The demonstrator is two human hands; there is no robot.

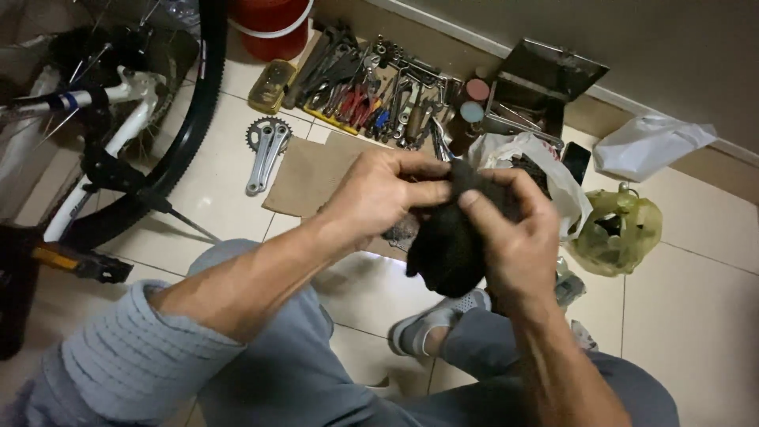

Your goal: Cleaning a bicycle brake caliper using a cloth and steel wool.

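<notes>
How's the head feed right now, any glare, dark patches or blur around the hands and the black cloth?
Head view: dim, warm light; glare on the glossy cream floor tiles below the hands. The black cloth, gripped by left hand and right hand, reads as a dark mass without detail. Edges bend slightly; bicycle wheel side is shadowed.

The floor (696, 316) is laid with large pale cream tiles with thin dark joints, and it gleams where light falls on it just below the middle of the view. Along the top runs a plain grey-beige wall (632, 39) with a light skirting strip (474, 35) at its foot. The corners of the scene lie in dim shadow.
</notes>
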